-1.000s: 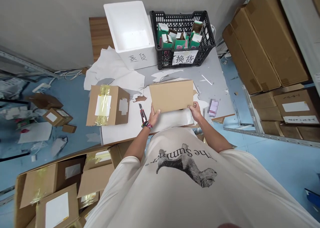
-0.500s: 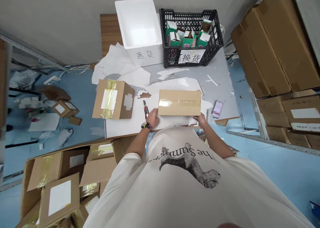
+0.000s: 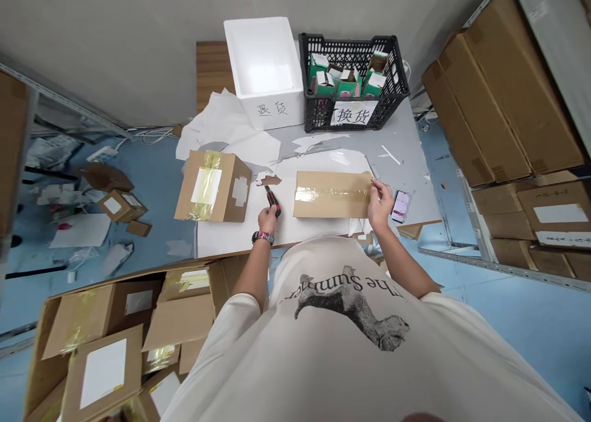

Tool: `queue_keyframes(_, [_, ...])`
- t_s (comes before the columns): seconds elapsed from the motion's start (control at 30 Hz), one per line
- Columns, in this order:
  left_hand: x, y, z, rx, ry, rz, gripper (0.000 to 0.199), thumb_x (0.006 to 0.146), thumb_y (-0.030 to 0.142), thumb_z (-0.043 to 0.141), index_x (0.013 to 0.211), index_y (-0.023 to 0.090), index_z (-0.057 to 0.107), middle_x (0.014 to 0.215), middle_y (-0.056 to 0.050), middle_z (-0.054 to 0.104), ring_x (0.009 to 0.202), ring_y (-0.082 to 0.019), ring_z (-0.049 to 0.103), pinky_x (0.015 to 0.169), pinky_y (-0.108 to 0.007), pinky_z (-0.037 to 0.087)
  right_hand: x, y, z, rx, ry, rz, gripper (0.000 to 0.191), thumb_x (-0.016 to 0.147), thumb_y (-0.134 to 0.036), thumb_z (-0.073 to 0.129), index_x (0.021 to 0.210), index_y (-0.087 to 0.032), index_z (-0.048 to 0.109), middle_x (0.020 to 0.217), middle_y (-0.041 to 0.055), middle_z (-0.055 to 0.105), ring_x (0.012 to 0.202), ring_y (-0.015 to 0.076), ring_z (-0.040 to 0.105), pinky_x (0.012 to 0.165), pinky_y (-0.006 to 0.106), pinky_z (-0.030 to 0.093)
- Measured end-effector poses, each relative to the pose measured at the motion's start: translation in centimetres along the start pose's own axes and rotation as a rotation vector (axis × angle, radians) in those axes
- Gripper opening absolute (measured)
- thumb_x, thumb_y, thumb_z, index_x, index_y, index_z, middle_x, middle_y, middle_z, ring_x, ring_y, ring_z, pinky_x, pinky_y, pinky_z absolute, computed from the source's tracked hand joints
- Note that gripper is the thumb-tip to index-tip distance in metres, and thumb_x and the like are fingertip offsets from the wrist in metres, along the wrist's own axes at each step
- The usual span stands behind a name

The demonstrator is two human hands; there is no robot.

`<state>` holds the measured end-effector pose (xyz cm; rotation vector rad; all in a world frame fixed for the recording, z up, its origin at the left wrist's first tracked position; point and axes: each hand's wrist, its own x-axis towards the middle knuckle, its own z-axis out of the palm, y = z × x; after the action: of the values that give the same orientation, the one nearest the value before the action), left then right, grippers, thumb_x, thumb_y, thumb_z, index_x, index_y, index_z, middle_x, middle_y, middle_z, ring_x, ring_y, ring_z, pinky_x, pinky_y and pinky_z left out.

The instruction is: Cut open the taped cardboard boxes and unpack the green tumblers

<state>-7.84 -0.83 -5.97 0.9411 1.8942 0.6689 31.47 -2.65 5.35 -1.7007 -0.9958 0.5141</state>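
Left hand (image 3: 268, 220) is closed round the handle of a red-and-black utility knife (image 3: 273, 202), blade out and pointing up-frame, just left of the carton and not touching it. Right hand (image 3: 381, 204) is at the carton's right end, with fingertips (image 3: 375, 186) bunched on its top corner. Can't tell if they're pinching the cardboard or only resting there.

Brown carton (image 3: 330, 194) lies flat on a white sheet (image 3: 231, 240), mid-table, with clear packing tape (image 3: 327, 194) running lengthwise along its top face.

Change: a second ago the plain face was up with both hands on the box. Now the tape face is up and the left hand has come off, so only the right hand touches it. Taped seam is exposed, with the blade right beside it.

Around that: a second taped carton (image 3: 212, 186) to the left on the same sheet, a phone (image 3: 401, 206) with a blurred screen just right of the right hand, a white foam box (image 3: 263, 58) and a black plastic crate (image 3: 353, 55) of green-and-white cartons at top centre, stacked cartons (image 3: 503, 95) at right, and an open carton of small boxes (image 3: 106, 348) at lower left.
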Motion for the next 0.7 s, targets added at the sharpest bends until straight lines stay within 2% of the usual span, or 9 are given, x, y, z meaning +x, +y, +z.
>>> queue_keyframes(0.1, [-1.3, 3.4, 1.5, -0.257, 0.022, 0.164, 0.064, 0.111, 0.077, 0.052, 0.122, 0.02, 0.079, 0.104, -0.013, 0.082, 0.086, -0.023, 0.073, 0.074, -0.035, 0.064, -0.7, -2.8, 2.1, 0.073, -0.12, 0.006, 0.045, 0.104, -0.054, 0.067, 0.13, -0.022, 0.083, 0.136, 0.0145, 0.08, 0.134, 0.0311, 0.072, 0.127, 0.051, 0.057])
queue_keyframes(0.2, [-3.7, 6.6, 2.3, -0.318, -0.157, 0.368, 0.072, 0.113, 0.083, 0.056, 0.131, 0.02, 0.084, 0.105, -0.011, 0.084, 0.085, -0.022, 0.075, 0.076, -0.037, 0.067, -1.7, -4.6, 5.0, 0.275, -0.367, 0.17, 0.066, 0.1, -0.068, 0.076, 0.153, -0.029, 0.074, 0.145, 0.011, 0.08, 0.132, 0.0289, 0.075, 0.122, 0.05, 0.062])
queue_keyframes(0.27, [-5.2, 8.1, 2.2, -0.284, -0.269, 0.447, 0.074, 0.115, 0.082, 0.054, 0.132, 0.018, 0.088, 0.106, -0.012, 0.086, 0.089, -0.025, 0.078, 0.083, -0.041, 0.07, -2.7, -5.3, 6.7, 0.414, -0.558, 0.3, 0.084, 0.093, -0.075, 0.084, 0.166, -0.039, 0.065, 0.141, 0.0069, 0.082, 0.117, 0.0279, 0.08, 0.11, 0.051, 0.069])
queue_keyframes(0.33, [-6.2, 8.8, 1.7, -0.244, -0.259, 0.507, 0.068, 0.118, 0.075, 0.055, 0.136, 0.018, 0.089, 0.118, -0.015, 0.088, 0.103, -0.028, 0.081, 0.095, -0.044, 0.07, -3.6, -5.5, 7.7, 0.466, -0.675, 0.375, 0.093, 0.088, -0.074, 0.09, 0.17, -0.041, 0.061, 0.123, 0.0037, 0.084, 0.096, 0.0259, 0.081, 0.095, 0.048, 0.073])
queue_keyframes(0.43, [-6.6, 8.6, 0.9, -0.132, -0.144, 0.574, 0.056, 0.114, 0.059, 0.068, 0.153, 0.021, 0.082, 0.145, -0.017, 0.082, 0.124, -0.033, 0.079, 0.105, -0.047, 0.068, -4.3, -5.0, 7.3, 0.352, -0.688, 0.355, 0.085, 0.092, -0.066, 0.089, 0.167, -0.034, 0.065, 0.096, -0.0007, 0.079, 0.071, 0.0221, 0.071, 0.079, 0.044, 0.071])
queue_keyframes(0.5, [-6.5, 7.9, 0.7, -0.029, -0.122, 0.599, 0.064, 0.108, 0.049, 0.076, 0.167, 0.024, 0.072, 0.16, -0.018, 0.074, 0.133, -0.035, 0.075, 0.106, -0.049, 0.068, -3.8, -4.2, 6.2, 0.219, -0.661, 0.299, 0.078, 0.095, -0.063, 0.086, 0.164, -0.032, 0.068, 0.094, -0.0001, 0.078, 0.067, 0.0224, 0.069, 0.078, 0.046, 0.071])
queue_keyframes(0.57, [-6.0, 7.2, 0.8, 0.043, -0.143, 0.624, 0.079, 0.103, 0.044, 0.081, 0.177, 0.026, 0.061, 0.171, -0.018, 0.066, 0.146, -0.038, 0.07, 0.113, -0.052, 0.066, -2.8, -3.3, 4.8, 0.094, -0.626, 0.207, 0.073, 0.095, -0.062, 0.086, 0.16, -0.031, 0.072, 0.106, 0.0045, 0.082, 0.08, 0.0279, 0.077, 0.091, 0.053, 0.072])
queue_keyframes(0.6, [-5.7, 6.9, 1.0, 0.06, -0.16, 0.638, 0.085, 0.101, 0.042, 0.083, 0.181, 0.027, 0.056, 0.175, -0.017, 0.062, 0.152, -0.039, 0.066, 0.118, -0.053, 0.064, -2.2, -2.9, 4.1, 0.039, -0.61, 0.144, 0.069, 0.095, -0.061, 0.086, 0.157, -0.032, 0.075, 0.116, 0.0074, 0.084, 0.094, 0.0325, 0.081, 0.102, 0.057, 0.071])
queue_keyframes(0.7, [-4.6, 6.7, 2.0, 0.043, -0.205, 0.669, 0.093, 0.102, 0.043, 0.083, 0.186, 0.027, 0.046, 0.18, -0.018, 0.058, 0.162, -0.041, 0.059, 0.131, -0.057, 0.056, -0.6, -1.8, 2.3, -0.063, -0.575, -0.01, 0.059, 0.095, -0.063, 0.085, 0.145, -0.031, 0.082, 0.142, 0.0118, 0.084, 0.138, 0.0423, 0.076, 0.132, 0.063, 0.055])
